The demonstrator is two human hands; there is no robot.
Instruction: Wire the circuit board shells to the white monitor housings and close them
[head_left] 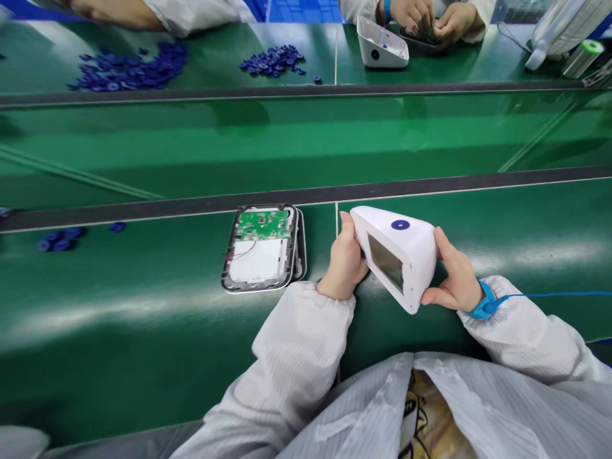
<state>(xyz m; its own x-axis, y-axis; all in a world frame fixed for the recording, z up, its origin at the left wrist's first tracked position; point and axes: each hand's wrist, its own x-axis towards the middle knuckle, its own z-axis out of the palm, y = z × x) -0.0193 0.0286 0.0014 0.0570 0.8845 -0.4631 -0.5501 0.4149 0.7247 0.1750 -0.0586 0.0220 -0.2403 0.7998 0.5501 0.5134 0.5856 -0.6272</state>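
A white wedge-shaped housing (421,255) with a grey screen window and a round blue piece (400,225) on its upper face is held tilted above the green bench. My left hand (347,258) grips its left end, the fingers partly hidden behind it. At the right end, my right hand (452,274) holds it between thumb and fingers, with a blue strap round the wrist. Left of my left hand lies an open panel (261,258) with a green circuit board (264,224), stacked on another dark-rimmed panel (301,248).
Small blue discs (62,239) lie at the left of the bench. Beyond a raised dark edge, two blue heaps (129,69) (272,60) sit on the far bench. A person's hands (421,19) work there beside another white housing (382,48). A blue cord (559,294) runs right from my wrist.
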